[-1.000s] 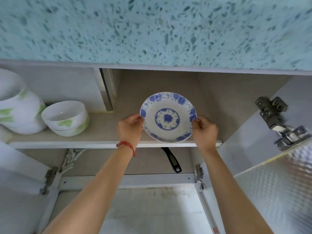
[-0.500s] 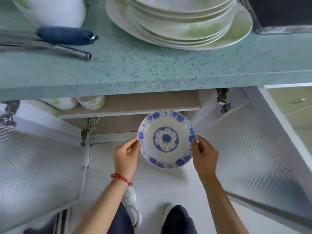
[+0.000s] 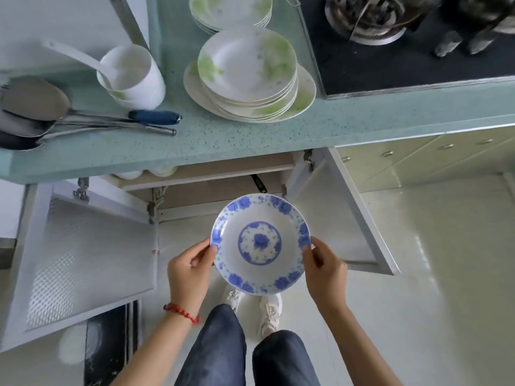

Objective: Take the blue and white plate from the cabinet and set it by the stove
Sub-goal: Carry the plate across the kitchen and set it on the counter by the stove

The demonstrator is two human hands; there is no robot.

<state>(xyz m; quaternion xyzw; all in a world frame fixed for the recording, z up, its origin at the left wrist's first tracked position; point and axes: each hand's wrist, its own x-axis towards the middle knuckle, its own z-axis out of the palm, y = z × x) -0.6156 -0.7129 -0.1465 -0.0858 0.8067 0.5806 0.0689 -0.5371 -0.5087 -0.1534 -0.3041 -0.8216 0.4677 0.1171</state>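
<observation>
The blue and white plate (image 3: 260, 243) is held level in front of me, out of the cabinet and below the counter edge. My left hand (image 3: 189, 271) grips its left rim and my right hand (image 3: 324, 270) grips its right rim. The open cabinet (image 3: 206, 174) lies under the green speckled countertop (image 3: 223, 140). The black stove (image 3: 390, 59) with a burner is set into the counter at the upper right.
A stack of green-patterned plates (image 3: 248, 76) stands on the counter just left of the stove. White bowls with a ladle (image 3: 131, 76) and metal spatulas (image 3: 83, 121) lie further left. Both cabinet doors, left (image 3: 83, 260) and right (image 3: 354, 215), hang open beside my arms.
The plate has come off the cabinet shelf and out past the counter edge, held in both hands. My view has risen, so the countertop and stove now show.
</observation>
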